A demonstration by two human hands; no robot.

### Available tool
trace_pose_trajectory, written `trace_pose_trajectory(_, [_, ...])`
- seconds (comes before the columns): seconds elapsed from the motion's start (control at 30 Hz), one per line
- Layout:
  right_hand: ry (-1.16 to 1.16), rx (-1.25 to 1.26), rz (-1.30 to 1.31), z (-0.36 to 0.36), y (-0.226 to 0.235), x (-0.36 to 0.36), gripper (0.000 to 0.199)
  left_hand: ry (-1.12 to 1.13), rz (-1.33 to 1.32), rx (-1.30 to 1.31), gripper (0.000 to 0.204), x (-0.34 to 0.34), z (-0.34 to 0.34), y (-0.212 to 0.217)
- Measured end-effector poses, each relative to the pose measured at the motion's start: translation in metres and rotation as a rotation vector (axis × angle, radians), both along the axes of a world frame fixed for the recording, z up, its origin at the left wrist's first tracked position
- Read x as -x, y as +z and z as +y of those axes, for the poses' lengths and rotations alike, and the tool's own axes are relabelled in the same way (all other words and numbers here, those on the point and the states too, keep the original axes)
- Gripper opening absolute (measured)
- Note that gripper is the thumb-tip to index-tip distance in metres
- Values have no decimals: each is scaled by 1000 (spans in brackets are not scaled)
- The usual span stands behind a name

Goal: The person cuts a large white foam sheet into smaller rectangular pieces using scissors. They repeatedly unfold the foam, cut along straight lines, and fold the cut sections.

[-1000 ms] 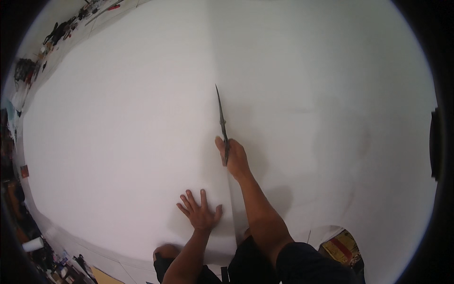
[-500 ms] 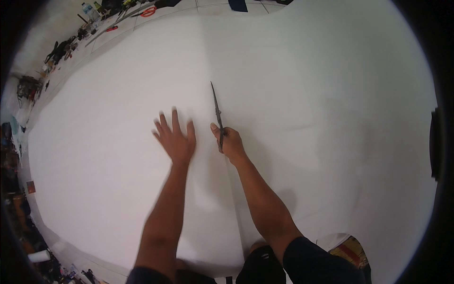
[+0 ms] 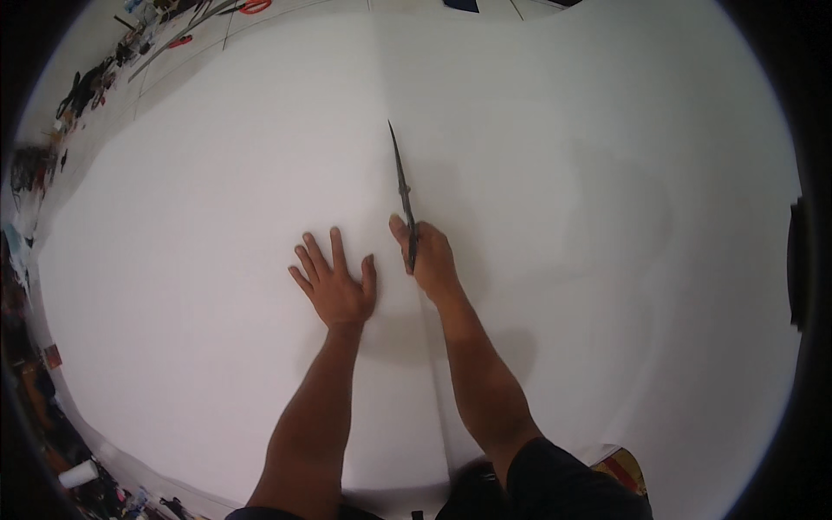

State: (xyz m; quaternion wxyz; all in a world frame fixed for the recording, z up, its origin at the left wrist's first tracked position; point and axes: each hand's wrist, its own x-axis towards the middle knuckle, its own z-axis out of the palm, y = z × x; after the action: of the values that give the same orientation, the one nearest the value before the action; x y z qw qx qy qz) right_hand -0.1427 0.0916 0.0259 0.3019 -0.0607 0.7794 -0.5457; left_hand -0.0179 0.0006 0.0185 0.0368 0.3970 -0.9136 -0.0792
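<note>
Scissors (image 3: 402, 192) gripped by right hand (image 3: 431, 260); left hand (image 3: 336, 286) flat, open on white sheet (image 3: 217, 217).

Plain white sheet (image 3: 563, 217), no pattern, spreads under both hands. Dark grey-black scissors (image 3: 403, 186) in right hand (image 3: 431, 260), blades ahead of it. Far ahead-left of left hand (image 3: 336, 282): red-orange handled tool (image 3: 254, 6) among dark clutter. Behind right arm: black sleeve (image 3: 563, 481), red & yellow patterned patch (image 3: 626, 464).

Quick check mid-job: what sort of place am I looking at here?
Probably a cutting or sewing workshop: a big white sheet covers the surface, the right hand runs long scissors along it, and tools clutter the far edge.
</note>
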Motion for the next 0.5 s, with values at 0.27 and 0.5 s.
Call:
trace_pose_trajectory(0.27, [30, -34, 50, -55, 5, 65, 57, 13, -22, -51, 72, 9, -8, -1])
trace_pose_trajectory(0.5, [-27, 84, -224, -111, 23, 128, 59, 21, -71, -123, 72, 8, -10, 4])
